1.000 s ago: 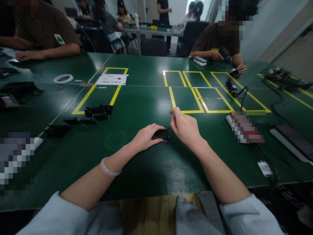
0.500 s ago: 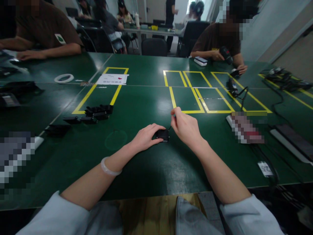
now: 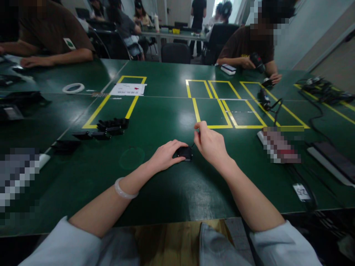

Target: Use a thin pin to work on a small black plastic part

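Observation:
My left hand (image 3: 165, 156) is closed on a small black box-shaped part (image 3: 185, 153) that rests on the green table. Thumb and fingers pinch it from the near and far sides. To its right, my right hand (image 3: 211, 142) is curled, thumb against fingers, around a thin dark rod-like tool (image 3: 193, 145). The tool slants down to the right edge of the part; whether its tip touches cannot be made out. Most of the tool is hidden in my fingers.
Several black parts (image 3: 112, 127) lie to the left. Yellow tape outlines (image 3: 219, 126) mark the green table (image 3: 155, 199). A tape roll (image 3: 73, 88) and a paper label (image 3: 128, 89) lie farther back. Cables (image 3: 318, 88) are at right. Across the table, a person holds a power drill (image 3: 257, 62).

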A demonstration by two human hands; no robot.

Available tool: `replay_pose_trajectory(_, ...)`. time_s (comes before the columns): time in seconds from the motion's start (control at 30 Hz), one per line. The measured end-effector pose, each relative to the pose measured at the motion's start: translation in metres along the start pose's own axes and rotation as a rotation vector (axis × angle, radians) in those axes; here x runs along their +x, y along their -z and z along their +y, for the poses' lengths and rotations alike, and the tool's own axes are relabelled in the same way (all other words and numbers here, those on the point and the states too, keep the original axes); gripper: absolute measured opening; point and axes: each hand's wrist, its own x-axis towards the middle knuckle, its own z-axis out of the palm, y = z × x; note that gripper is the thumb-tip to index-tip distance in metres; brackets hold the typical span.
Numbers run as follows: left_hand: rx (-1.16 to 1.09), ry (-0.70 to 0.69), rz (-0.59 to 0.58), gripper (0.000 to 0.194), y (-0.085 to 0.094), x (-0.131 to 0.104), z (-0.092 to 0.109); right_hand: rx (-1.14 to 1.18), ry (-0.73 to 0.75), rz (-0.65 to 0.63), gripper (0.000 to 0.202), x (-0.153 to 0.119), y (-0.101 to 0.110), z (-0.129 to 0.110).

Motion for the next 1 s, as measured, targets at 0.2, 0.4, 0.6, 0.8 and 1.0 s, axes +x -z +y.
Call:
replay_pose_trajectory(0.2,0.011,0.009,-0.003,0.037,0.0000,-0.0002,0.0011,-0.007,0.031,-0.029,0.032,0.0006,0.0035,-0.0009)
replay_pose_trajectory(0.4,-0.001,0.009,0.001,0.037,-0.0006,-0.0004,0.0003,-0.029,0.017,-0.031,0.029,0.0008,0.0044,-0.0018)
replay_pose_trajectory(0.6,-0.012,0.005,0.003,0.037,0.0008,0.0001,0.0006,0.011,0.041,-0.041,0.027,0.0006,0.0069,-0.0006)
replay_pose_trajectory(0.8,-0.007,0.010,-0.006,0.037,0.0004,0.0001,0.0009,-0.069,0.055,-0.067,0.033,0.0015,0.0064,0.0002)
replay_pose_trajectory(1.0,-0.011,0.007,-0.001,0.037,-0.0012,0.0000,-0.0004,-0.053,0.128,-0.016,0.024,-0.0003,0.0104,0.0020)
